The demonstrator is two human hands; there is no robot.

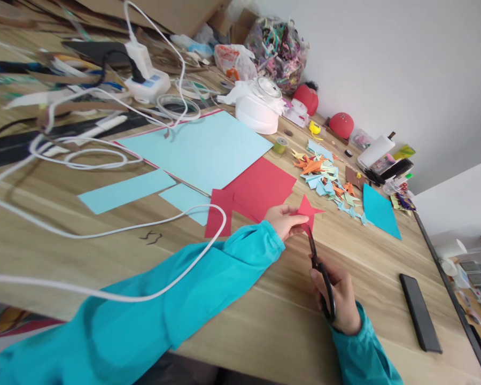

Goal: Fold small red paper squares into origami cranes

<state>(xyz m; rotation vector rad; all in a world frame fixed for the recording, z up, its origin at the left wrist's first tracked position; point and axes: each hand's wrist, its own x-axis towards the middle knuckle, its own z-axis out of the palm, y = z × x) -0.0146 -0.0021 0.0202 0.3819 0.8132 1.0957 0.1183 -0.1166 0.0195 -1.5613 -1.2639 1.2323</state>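
Note:
My left hand (284, 219) pinches a small folded red paper piece (309, 208) just above the wooden table (264, 315). My right hand (339, 299) grips black scissors (319, 270), whose blades point up and meet the lower edge of the red piece. Both arms wear teal sleeves. Larger red paper sheets (256, 187) lie just behind my left hand. A big light blue sheet (200, 147) and two light blue strips (126, 191) lie further left.
A pile of small folded paper figures (326, 179) and a teal sheet (379, 211) lie to the right. A black phone (420, 320) rests near the right edge. White cables (84, 155), a power strip (146, 85), a white pot (260, 109) and bags crowd the far side.

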